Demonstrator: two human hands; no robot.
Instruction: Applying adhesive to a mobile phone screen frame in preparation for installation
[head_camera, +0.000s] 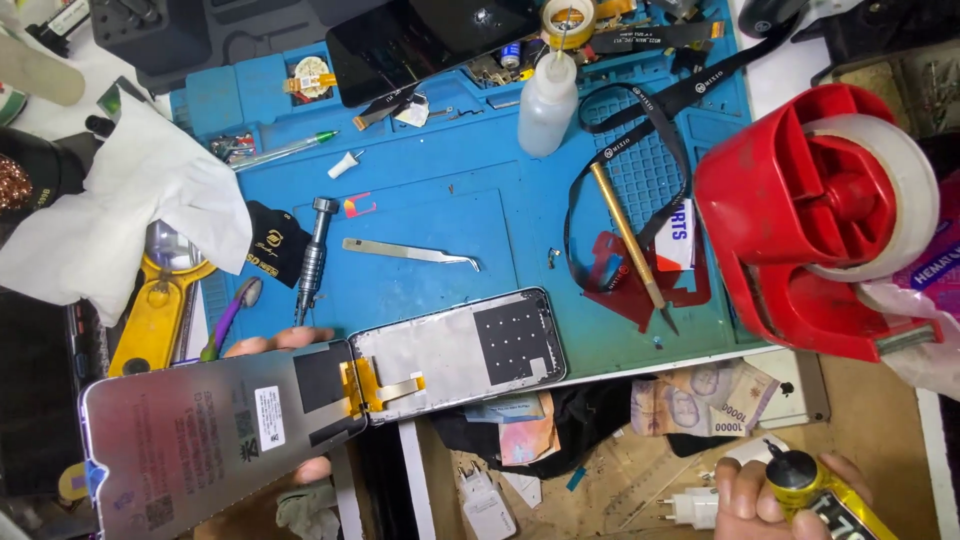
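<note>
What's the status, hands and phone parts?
Left hand grips the screen panel, lifted off the phone frame, flex still joined. Right hand holds a glue tube. Tweezers and screwdriver lie beyond the frame.

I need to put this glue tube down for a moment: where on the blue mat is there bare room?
Barest patch: the blue mat between the squeeze bottle, the bent tweezers and the black lanyard. A smaller strip lies between the tweezers and the phone frame. The mat's top edge and the right side, by the gold tool and red tape dispenser, are crowded.
</note>
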